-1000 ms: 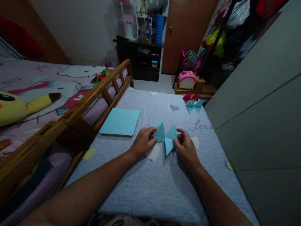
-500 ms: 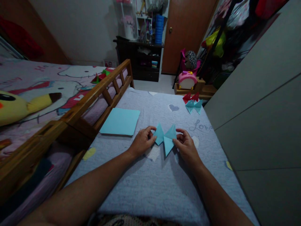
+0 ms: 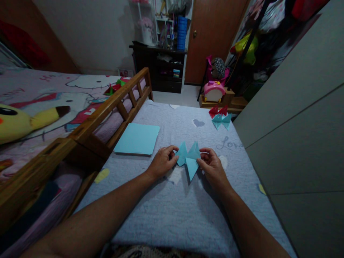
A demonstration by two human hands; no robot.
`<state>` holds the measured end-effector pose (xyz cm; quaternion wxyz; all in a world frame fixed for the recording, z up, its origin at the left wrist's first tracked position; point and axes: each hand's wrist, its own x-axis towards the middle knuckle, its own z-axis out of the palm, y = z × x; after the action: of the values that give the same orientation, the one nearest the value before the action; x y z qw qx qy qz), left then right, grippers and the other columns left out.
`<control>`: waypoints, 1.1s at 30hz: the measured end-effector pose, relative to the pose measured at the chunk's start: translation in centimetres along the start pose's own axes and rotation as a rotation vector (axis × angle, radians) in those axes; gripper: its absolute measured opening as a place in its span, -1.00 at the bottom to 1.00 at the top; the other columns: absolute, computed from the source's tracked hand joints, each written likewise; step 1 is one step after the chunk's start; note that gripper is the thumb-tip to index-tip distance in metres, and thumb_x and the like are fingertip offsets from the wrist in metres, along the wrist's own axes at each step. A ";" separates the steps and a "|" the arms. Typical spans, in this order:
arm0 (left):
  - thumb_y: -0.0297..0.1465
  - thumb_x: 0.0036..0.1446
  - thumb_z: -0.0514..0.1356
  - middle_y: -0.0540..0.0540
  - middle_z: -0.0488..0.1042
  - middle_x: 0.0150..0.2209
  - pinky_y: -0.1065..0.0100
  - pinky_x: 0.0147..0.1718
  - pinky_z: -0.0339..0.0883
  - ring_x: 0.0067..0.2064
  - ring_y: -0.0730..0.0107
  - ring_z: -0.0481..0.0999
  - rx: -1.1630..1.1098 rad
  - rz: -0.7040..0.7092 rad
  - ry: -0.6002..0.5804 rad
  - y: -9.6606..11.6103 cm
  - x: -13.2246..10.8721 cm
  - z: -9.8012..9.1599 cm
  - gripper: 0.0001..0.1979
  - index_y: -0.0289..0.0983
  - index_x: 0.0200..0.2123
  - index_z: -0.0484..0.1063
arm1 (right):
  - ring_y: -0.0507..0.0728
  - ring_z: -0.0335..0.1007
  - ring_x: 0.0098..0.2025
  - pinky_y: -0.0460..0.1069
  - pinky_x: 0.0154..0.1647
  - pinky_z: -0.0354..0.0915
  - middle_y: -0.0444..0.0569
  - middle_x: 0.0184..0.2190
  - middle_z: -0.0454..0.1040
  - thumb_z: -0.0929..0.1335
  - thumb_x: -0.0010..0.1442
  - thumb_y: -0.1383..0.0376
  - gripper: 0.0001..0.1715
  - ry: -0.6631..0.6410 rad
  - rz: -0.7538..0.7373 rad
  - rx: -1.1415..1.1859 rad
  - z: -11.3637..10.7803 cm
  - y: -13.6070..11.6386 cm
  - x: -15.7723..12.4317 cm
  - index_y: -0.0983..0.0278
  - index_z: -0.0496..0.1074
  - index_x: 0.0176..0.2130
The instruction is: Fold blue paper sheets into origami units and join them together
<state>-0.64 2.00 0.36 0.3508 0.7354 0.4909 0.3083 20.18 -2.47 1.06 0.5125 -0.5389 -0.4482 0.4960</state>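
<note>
A folded light-blue origami paper [image 3: 192, 161] with several pointed flaps is held just above the bed, in the middle of the view. My left hand [image 3: 163, 160] pinches its left flap between thumb and fingers. On the other side, my right hand [image 3: 213, 165] grips the right part, thumb in front and fingers behind. One long point hangs down toward me near the right thumb. To the left lies a stack of square light-blue paper [image 3: 137, 139]. Farther off at the right edge sit a finished-looking blue origami piece [image 3: 221, 122] and a red origami piece [image 3: 214, 112].
A wooden bed rail [image 3: 107, 113] runs along the left, with a yellow plush toy [image 3: 16, 123] beyond it. White cabinet panels [image 3: 301, 136] border the right. Past the bed's far edge stand a dark cabinet [image 3: 158, 68] and a pink toy [image 3: 214, 91].
The right half of the folded paper has tilted and shifted slightly left, its lower point a little lower. My right hand moved slightly with it; my left hand stayed nearly still.
</note>
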 end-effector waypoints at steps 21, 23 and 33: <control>-0.49 0.10 0.23 -0.08 0.47 -0.21 0.16 0.05 0.29 -0.04 0.17 0.44 0.125 0.107 0.067 0.1 -0.2 -0.2 -0.94 -0.22 -0.35 0.47 | 0.08 0.38 -0.38 0.00 -0.36 0.32 -0.06 -0.27 0.49 0.38 0.15 0.18 -0.55 0.048 -0.083 -0.263 -0.7 0.7 0.1 0.23 0.35 0.03; -0.49 0.10 0.23 -0.08 0.47 -0.20 0.16 0.06 0.29 -0.03 0.17 0.44 0.127 0.110 0.066 0.1 -0.2 -0.2 -0.94 -0.22 -0.35 0.47 | 0.08 0.38 -0.38 0.00 -0.36 0.32 -0.06 -0.26 0.49 0.38 0.16 0.19 -0.55 0.049 -0.088 -0.269 -0.7 0.8 0.1 0.23 0.34 0.03; -0.46 0.12 0.21 -0.08 0.52 -0.28 0.16 -0.06 0.32 -0.14 0.17 0.47 0.165 0.101 0.031 0.0 -0.2 -0.1 -0.96 -0.23 -0.34 0.47 | 0.11 0.43 -0.29 0.02 -0.24 0.38 -0.02 -0.20 0.49 0.38 0.18 0.21 -0.60 0.041 -0.094 -0.281 -0.6 0.7 0.1 0.23 0.36 0.01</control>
<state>-0.79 1.88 0.41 0.2655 0.7807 0.4824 0.2955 20.80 -2.48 0.31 0.4638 -0.5937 -0.5273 0.3929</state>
